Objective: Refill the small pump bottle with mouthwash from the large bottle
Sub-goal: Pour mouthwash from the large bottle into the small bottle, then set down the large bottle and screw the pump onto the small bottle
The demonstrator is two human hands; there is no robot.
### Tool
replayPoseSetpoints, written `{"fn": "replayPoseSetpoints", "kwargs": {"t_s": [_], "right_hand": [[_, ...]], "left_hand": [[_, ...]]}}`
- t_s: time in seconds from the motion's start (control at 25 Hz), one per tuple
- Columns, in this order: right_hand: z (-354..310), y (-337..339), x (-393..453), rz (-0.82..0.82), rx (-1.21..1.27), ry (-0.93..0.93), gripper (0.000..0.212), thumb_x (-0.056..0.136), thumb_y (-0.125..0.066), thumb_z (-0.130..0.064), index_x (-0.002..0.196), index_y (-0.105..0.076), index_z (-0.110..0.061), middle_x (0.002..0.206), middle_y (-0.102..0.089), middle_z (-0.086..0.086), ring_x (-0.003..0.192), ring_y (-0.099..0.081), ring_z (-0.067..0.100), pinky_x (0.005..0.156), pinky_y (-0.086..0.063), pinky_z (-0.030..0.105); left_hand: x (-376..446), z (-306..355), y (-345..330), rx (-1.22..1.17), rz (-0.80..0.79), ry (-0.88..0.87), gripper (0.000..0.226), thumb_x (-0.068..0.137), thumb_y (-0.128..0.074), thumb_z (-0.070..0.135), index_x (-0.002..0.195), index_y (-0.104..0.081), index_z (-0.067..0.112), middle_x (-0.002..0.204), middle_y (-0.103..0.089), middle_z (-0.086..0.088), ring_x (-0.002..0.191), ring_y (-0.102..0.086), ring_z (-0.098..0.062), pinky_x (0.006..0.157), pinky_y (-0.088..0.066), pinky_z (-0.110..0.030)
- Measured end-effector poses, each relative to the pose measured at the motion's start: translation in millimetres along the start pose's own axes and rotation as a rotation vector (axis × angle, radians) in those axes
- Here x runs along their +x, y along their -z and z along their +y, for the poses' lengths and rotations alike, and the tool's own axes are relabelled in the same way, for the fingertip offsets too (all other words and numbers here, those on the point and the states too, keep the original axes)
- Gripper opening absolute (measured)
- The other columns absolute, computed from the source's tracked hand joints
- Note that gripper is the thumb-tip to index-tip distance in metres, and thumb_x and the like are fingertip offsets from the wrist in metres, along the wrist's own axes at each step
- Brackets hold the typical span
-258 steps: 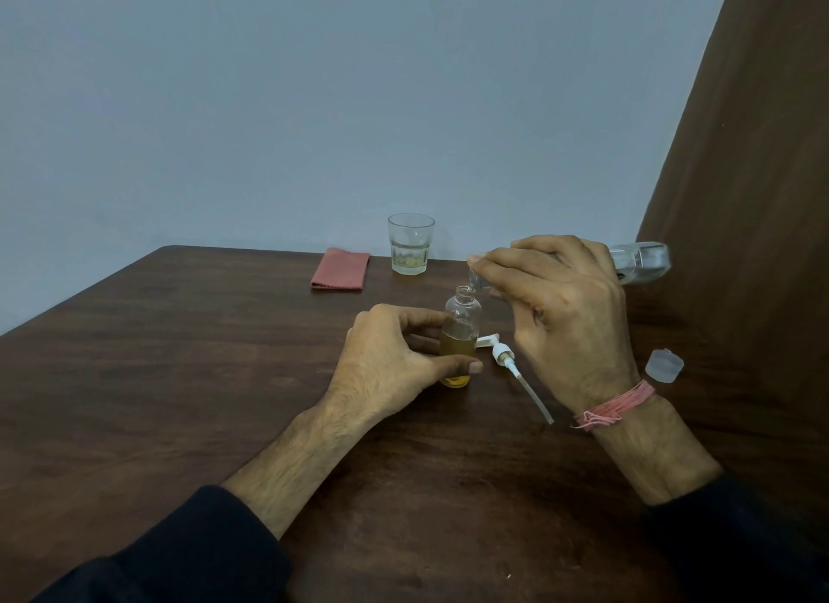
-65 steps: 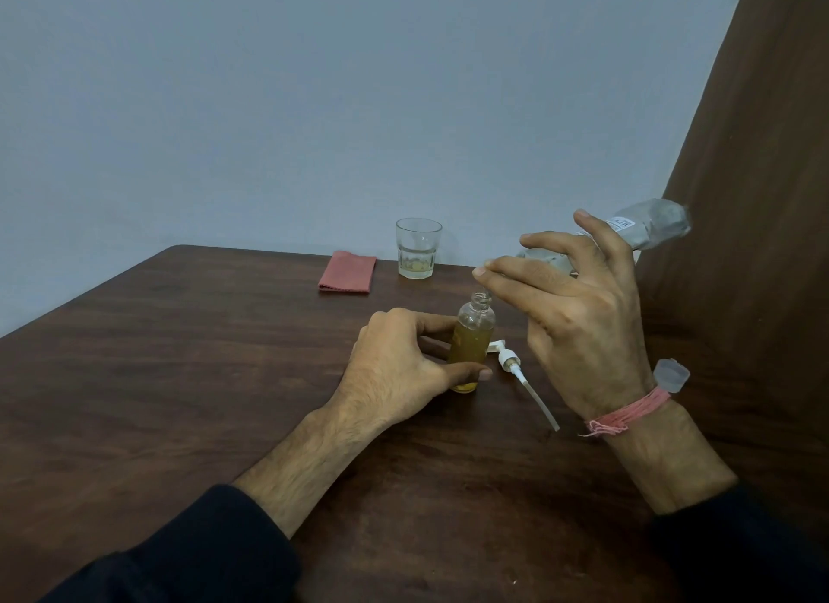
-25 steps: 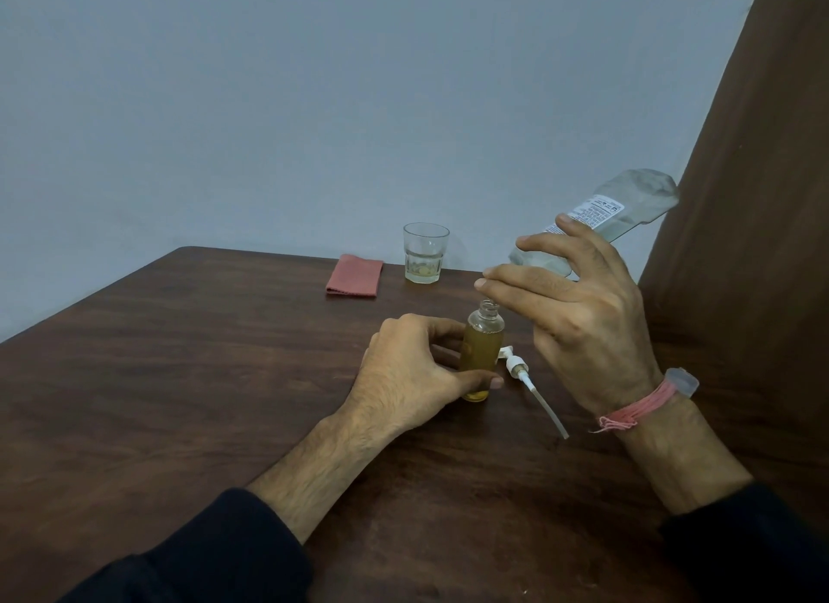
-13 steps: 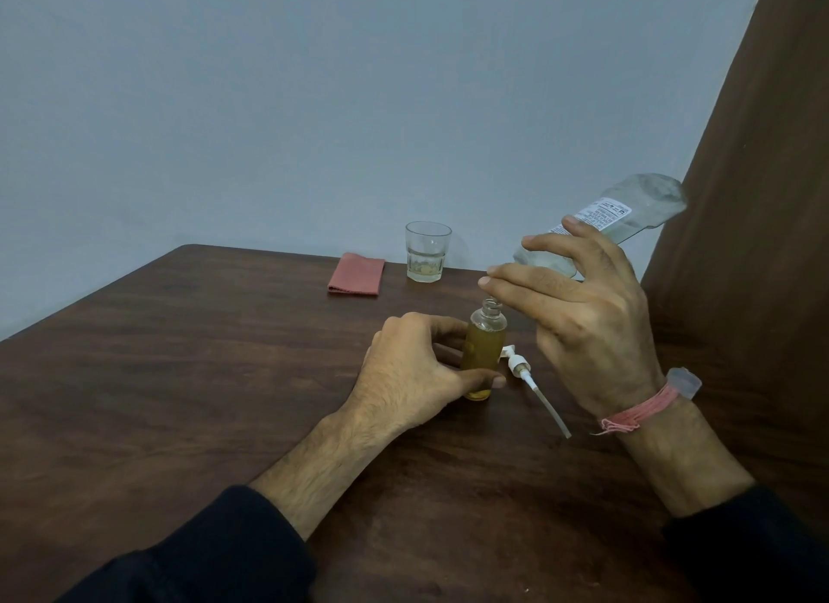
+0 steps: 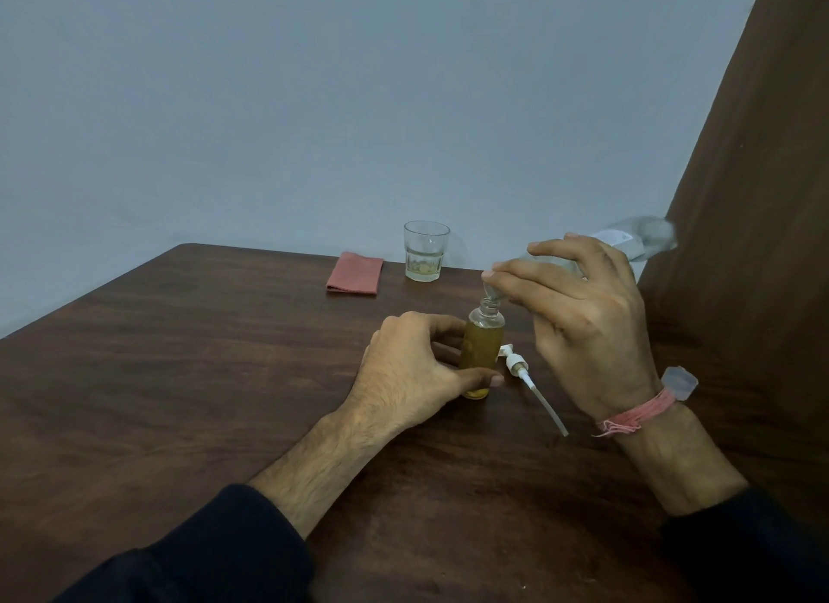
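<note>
The small clear bottle [image 5: 483,350] stands upright on the brown table [image 5: 202,378], open at the top and filled with amber liquid almost to its shoulder. My left hand [image 5: 406,371] grips its body from the left. My right hand [image 5: 578,319] holds the large clear bottle [image 5: 637,242], tilted neck down. The large bottle's mouth sits right above the small bottle's neck; its base points up and right. The white pump head with its tube [image 5: 529,380] lies on the table just right of the small bottle.
A drinking glass [image 5: 425,251] with a little pale liquid stands near the table's far edge, a folded red cloth [image 5: 354,274] to its left. A clear cap [image 5: 679,381] lies behind my right wrist. A brown panel [image 5: 762,198] rises on the right.
My right hand has lowered the large bottle's base to a flatter tilt, and its mouth has come down close over the small bottle's neck. The amber level has risen over the earlier frames.
</note>
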State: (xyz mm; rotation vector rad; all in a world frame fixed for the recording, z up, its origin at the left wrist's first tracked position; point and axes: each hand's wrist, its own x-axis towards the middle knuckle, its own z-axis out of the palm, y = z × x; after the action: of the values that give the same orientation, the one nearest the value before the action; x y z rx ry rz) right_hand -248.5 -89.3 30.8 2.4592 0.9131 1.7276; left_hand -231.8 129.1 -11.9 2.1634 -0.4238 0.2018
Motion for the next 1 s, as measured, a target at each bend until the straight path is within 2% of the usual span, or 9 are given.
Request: {"fn": "replayPoseSetpoints", "kwargs": {"t_s": [0.2,0.36,0.48,0.64,0.72,0.84,1.0], "right_hand": [[-1,-5,-5,-0.002,0.055,-0.09,0.046,0.09,-0.087,0.0,0.13,-0.08,-0.02,0.126,-0.08,-0.009,0.115,-0.067,0.028,0.098,-0.047,0.042],[1,-8,-9,-0.04,0.173,-0.246,0.045,0.095,-0.085,-0.007,0.137,-0.076,-0.02,0.127,-0.079,-0.005,0.117,-0.065,0.026,0.098,-0.055,0.049],[4,-7,-12,-0.036,0.303,-0.472,0.046,0.096,-0.084,-0.012,0.14,-0.074,-0.023,0.131,-0.076,-0.007,0.122,-0.064,0.017,0.103,-0.057,0.04],[18,-4,-16,0.023,0.566,-0.806,0.047,0.097,-0.082,-0.012,0.14,-0.072,-0.031,0.137,-0.072,-0.014,0.128,-0.067,0.013,0.104,-0.063,0.04],[26,-3,-19,0.06,0.719,-0.939,0.047,0.098,-0.08,-0.011,0.139,-0.072,-0.033,0.139,-0.072,-0.015,0.13,-0.069,0.01,0.101,-0.065,0.036],[38,-3,-24,0.159,0.909,-1.053,0.045,0.099,-0.078,-0.006,0.138,-0.073,-0.027,0.139,-0.075,-0.009,0.128,-0.071,0.008,0.093,-0.065,0.026],[54,0,-32,0.251,1.157,-1.157,0.042,0.099,-0.074,0.0,0.137,-0.073,-0.019,0.136,-0.077,-0.002,0.124,-0.075,0.01,0.088,-0.063,0.021]], "left_hand": [[-1,-1,-4,0.041,0.046,-0.025,0.062,0.069,-0.1,0.069,0.122,-0.085,0.04,0.104,-0.084,0.026,0.099,-0.077,0.011,0.101,-0.067,-0.034],[-1,-4,-5,0.033,0.057,-0.041,0.068,0.07,-0.1,0.066,0.13,-0.082,0.041,0.107,-0.084,0.026,0.098,-0.078,0.011,0.098,-0.068,-0.034],[0,-5,-4,0.036,0.093,-0.028,0.074,0.07,-0.103,0.062,0.137,-0.078,0.043,0.108,-0.084,0.026,0.098,-0.078,0.011,0.098,-0.068,-0.033],[-1,-1,-4,0.034,0.101,-0.001,0.078,0.071,-0.103,0.059,0.142,-0.076,0.039,0.115,-0.085,0.021,0.104,-0.079,0.006,0.103,-0.067,-0.037],[-1,0,-4,0.041,0.103,0.0,0.074,0.074,-0.102,0.057,0.141,-0.076,0.039,0.117,-0.085,0.021,0.107,-0.079,0.005,0.106,-0.066,-0.039],[-1,0,-3,0.052,0.107,0.003,0.074,0.079,-0.1,0.054,0.146,-0.073,0.038,0.124,-0.084,0.02,0.116,-0.078,0.001,0.112,-0.062,-0.042],[-2,2,-2,0.052,0.118,0.009,0.076,0.08,-0.1,0.051,0.15,-0.071,0.038,0.126,-0.083,0.02,0.117,-0.077,0.001,0.113,-0.061,-0.044]]}}
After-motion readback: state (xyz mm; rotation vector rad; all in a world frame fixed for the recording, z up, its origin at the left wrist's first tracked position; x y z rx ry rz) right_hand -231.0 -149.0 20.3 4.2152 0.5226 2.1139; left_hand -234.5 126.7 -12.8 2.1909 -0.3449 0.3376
